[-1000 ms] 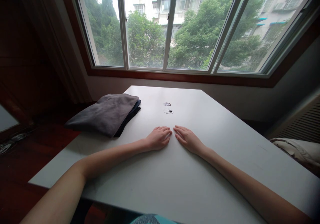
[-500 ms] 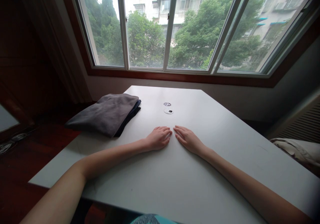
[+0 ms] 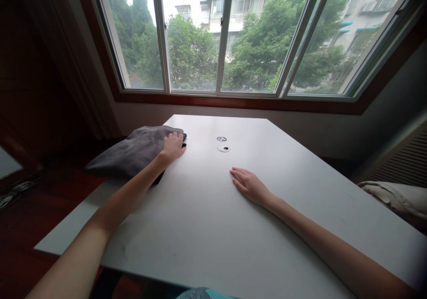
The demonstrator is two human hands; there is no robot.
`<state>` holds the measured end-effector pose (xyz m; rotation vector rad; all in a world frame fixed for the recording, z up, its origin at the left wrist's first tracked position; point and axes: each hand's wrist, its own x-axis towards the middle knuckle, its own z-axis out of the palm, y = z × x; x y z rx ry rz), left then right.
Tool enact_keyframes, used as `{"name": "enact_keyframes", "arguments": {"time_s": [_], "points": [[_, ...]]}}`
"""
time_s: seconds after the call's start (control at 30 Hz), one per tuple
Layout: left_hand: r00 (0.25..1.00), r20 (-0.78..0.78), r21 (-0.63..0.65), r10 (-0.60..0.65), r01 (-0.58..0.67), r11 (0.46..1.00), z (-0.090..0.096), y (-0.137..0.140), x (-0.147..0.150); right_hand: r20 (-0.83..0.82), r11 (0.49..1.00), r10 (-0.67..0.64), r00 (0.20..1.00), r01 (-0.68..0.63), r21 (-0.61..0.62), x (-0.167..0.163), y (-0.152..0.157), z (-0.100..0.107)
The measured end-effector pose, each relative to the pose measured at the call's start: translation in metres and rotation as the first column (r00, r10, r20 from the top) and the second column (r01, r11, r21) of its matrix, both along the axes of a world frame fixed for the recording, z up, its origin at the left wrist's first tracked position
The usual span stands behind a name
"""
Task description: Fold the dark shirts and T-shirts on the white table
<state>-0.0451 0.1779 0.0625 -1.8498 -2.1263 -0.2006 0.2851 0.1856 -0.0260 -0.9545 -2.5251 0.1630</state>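
On the left of the white table (image 3: pixel 196 228) lies a stack of folded cloth, grey (image 3: pixel 133 145) on top with dark layers beneath. My left hand (image 3: pixel 173 145) is at the right edge of this stack, its fingers stretched over the grey top and its thumb apart, down by the dark edge. I see no cloth pinched in it. Palm down on the tabletop, right of the middle, rests my right hand (image 3: pixel 250 185); its fingers are extended and it holds nothing.
Two round cable-hole fittings (image 3: pixel 223 148) sit in the tabletop towards the far edge. Beyond the table is a wide window (image 3: pixel 218 45). A pale bundled fabric (image 3: pixel 393 199) lies past the right edge, beside a slatted panel (image 3: pixel 400 157).
My left hand has left the middle of the table and reached forward and left onto the cloth stack. My right hand stays in place. The view has shifted slightly.
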Motion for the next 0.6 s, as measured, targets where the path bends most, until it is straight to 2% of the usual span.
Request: {"name": "enact_keyframes", "arguments": {"time_s": [0.07,0.13,0.2,0.27,0.43,0.5,0.6], "points": [[0.984,0.022,-0.029,0.177,-0.176,0.984,0.004,0.007,-0.03,0.003,1.0,-0.003,1.0,0.003,-0.007,0.0,0.0,0.0],[0.968,0.093,-0.11,0.233,-0.223,0.969,0.004,0.012,-0.053,-0.004,1.0,-0.007,1.0,0.006,-0.015,0.0,-0.001,0.0],[0.961,0.175,-0.155,0.213,-0.187,0.97,0.004,0.015,-0.067,-0.014,1.0,-0.006,1.0,0.005,-0.023,0.0,-0.001,0.0],[0.956,0.227,-0.143,0.187,-0.157,0.977,0.004,0.017,-0.073,-0.016,1.0,-0.005,1.0,0.005,-0.027,0.0,-0.001,0.001],[0.937,0.307,-0.112,0.166,-0.137,0.984,0.012,0.015,-0.069,0.0,0.999,-0.012,1.0,0.012,-0.029,-0.001,-0.001,0.002],[0.934,0.34,-0.087,0.11,-0.086,0.993,0.019,0.011,-0.065,0.004,0.999,-0.014,1.0,0.014,-0.034,-0.001,-0.001,0.002],[0.933,0.357,-0.044,-0.042,0.061,0.997,0.028,0.002,-0.05,0.013,0.999,-0.017,1.0,0.018,-0.038,0.0,0.0,0.001]]}}
